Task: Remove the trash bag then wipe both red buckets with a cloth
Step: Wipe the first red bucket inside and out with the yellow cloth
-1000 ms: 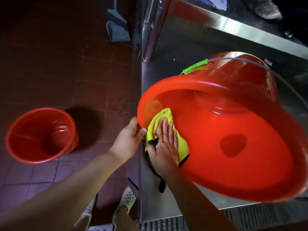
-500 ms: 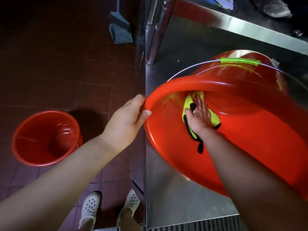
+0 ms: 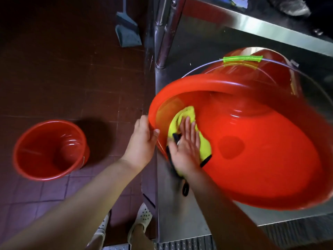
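Bag's off, I reckon; left hand (image 3: 144,141) grips tilted bucket (image 3: 252,150) rim, right hand (image 3: 185,148) flat, pressing yellow cloth (image 3: 187,127) inside. Floor bucket (image 3: 48,150) left.

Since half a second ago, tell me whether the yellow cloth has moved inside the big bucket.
Yes. The yellow cloth has slid from deep inside the bucket back toward its near left rim, under the right hand.

We see 1 red bucket (image 3: 252,141) tipped on its side at right, yellow cloth (image 3: 187,136) inside; bucket 2 (image 3: 48,150) upright, left.
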Available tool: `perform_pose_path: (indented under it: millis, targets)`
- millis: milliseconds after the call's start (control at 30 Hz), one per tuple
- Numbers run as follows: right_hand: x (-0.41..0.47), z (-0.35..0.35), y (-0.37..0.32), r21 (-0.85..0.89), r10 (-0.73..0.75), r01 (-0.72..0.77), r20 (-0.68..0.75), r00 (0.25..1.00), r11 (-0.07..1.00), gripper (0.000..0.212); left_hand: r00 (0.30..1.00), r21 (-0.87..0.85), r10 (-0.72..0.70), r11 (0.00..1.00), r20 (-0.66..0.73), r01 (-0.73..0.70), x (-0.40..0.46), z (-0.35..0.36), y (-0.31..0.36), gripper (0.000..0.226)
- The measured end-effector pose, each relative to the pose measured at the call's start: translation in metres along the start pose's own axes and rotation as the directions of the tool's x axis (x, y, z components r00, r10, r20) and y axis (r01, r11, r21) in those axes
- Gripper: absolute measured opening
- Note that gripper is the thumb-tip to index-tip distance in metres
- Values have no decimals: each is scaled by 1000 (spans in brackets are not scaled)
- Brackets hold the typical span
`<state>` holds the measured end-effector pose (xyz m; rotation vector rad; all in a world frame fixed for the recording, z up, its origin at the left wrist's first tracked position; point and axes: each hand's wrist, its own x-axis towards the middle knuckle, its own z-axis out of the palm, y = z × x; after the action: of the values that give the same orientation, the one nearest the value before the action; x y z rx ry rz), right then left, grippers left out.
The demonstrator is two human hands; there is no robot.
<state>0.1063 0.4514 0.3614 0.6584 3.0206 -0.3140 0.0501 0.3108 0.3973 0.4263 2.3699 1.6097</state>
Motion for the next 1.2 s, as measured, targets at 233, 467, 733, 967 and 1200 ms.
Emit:
perform_pose_path:
  millis: [233, 467, 733, 967, 1200]
  targets:
    - [-9, -7, 4, 43, -172, 171, 46, 984, 984, 80, 996, 3, 93, 996, 7, -93, -2, -11, 6, 18]
    - [86, -16, 62, -36, 102, -100, 54, 993, 994, 73, 980, -15, 196, 980, -7, -197, 17, -33, 29, 60]
    - [114, -19, 84, -168, 159, -142, 95, 983, 975, 70, 988, -172, -31, 983, 149, 57, 2, -15, -3, 25]
    - [17, -4, 14, 0, 33, -33, 22, 999, 999, 74, 981, -157, -91, 980, 171, 118, -11, -3, -14, 25]
    - [-37, -8, 1, 86, -168, 167, 10, 986, 982, 77, 985, -135, 17, 991, 173, 7, -17, -13, -1, 21]
